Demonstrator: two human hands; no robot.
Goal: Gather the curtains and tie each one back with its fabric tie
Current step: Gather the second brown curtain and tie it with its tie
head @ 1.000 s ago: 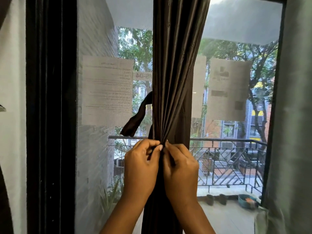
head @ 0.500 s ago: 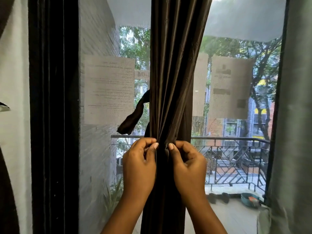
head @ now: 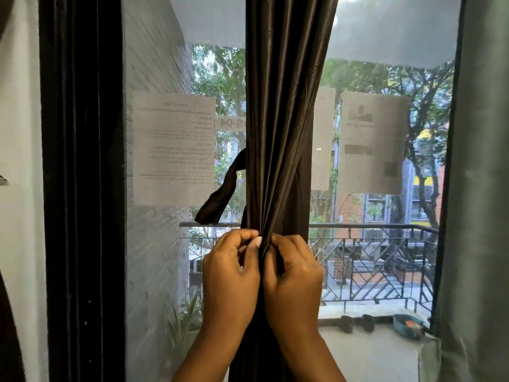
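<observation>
the dark brown, pleated fabric curtain (head: 278,128) hangs in front of the window glass (head: 154,266) and is bunched into a narrow column that runs down between the two hands. the left hand (head: 230,277) and the right hand (head: 293,282) sit knuckle to knuckle on either side of that column, each with its fingers (head: 245,238) curled inward and pinching cloth at the point where the pleats converge. what exactly lies under the fingertips, curtain fold or an end of the tie, cannot be told, as the curled fingers hide it. the hold looks meant to keep the gathered pleats squeezed tight so the band can be drawn snug around them.

the dark brown fabric tie (head: 220,194) shows as a loose strip up and to the left of the left hand's fingers, one end dropping out from behind the curtain and hanging free near the glass. it appears not yet knotted, so the tie-back seems partly done at best.

compared with half a second ago, the hands have closed together: a gap of curtain showed between the thumbs then, and now the two hands touch. the right hand's fingers are tucked further into the fold, and the left thumb presses closer to the pleats. the loose strip of tie hangs much as it did.

a pale grey curtain (head: 479,188) hangs well to the right of the right hand's fingers, and paper notices (head: 173,144) are stuck on the glass above the left hand's fingers.
</observation>
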